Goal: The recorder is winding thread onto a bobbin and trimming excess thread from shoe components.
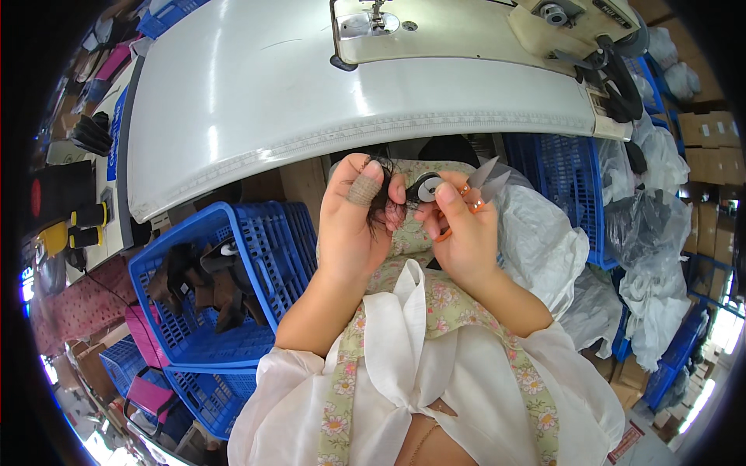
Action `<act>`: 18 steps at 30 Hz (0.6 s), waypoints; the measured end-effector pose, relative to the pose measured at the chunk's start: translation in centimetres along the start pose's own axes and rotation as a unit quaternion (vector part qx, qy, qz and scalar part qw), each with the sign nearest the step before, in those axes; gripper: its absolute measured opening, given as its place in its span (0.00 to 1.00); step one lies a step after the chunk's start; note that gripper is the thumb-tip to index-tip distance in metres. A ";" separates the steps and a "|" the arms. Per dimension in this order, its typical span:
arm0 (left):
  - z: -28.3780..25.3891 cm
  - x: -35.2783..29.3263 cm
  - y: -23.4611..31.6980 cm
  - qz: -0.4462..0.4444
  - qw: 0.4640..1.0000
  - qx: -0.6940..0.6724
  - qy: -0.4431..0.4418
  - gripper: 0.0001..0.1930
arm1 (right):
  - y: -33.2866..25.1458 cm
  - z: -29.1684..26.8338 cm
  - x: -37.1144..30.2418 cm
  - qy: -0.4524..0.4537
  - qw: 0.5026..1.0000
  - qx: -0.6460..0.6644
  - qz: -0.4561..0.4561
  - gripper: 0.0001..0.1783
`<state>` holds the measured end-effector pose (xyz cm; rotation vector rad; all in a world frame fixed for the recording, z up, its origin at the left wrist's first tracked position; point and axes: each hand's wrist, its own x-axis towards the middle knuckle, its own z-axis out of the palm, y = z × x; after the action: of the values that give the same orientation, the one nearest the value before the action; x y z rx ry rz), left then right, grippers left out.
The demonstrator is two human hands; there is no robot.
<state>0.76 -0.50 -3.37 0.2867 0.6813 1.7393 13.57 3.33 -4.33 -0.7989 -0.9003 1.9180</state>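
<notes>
My left hand (351, 229) is raised over my lap, its fingers pinched on a tangle of black thread (378, 206). A tan wrap (363, 191) goes round one of its fingers. Just beside it, my right hand (468, 241) grips a small round metal bobbin (429, 189) with black thread about it, between thumb and fingers. The same hand also keeps a pair of scissors (483, 185) with orange handles; their blades stick out apart, up and to the right. Loose black strands run between both hands. Part of the bobbin is hidden by my fingers.
Ahead stands a white sewing table (256, 85) with a ruled front edge and a sewing machine (458, 35). At left, a blue basket (167, 326) holds dark and brown pieces. A blue crate (559, 186) and white plastic bags (540, 241) are at right.
</notes>
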 end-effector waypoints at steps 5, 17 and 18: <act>0.8 -0.6 1.2 0.110 0.990 0.085 0.039 0.05 | -0.3 -0.7 0.6 -0.039 0.988 -0.091 -0.122 0.13; 0.5 -0.3 2.1 0.173 0.824 0.531 -0.093 0.08 | -1.3 -1.1 0.2 -0.093 0.957 -0.182 -0.208 0.13; 0.8 -0.4 2.4 0.179 0.803 0.560 -0.095 0.08 | -1.3 -1.1 0.2 -0.091 0.958 -0.177 -0.204 0.14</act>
<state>-0.61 -1.03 -1.29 1.4634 1.5275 1.4068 14.90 4.32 -3.92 -0.5816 -1.4304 1.5008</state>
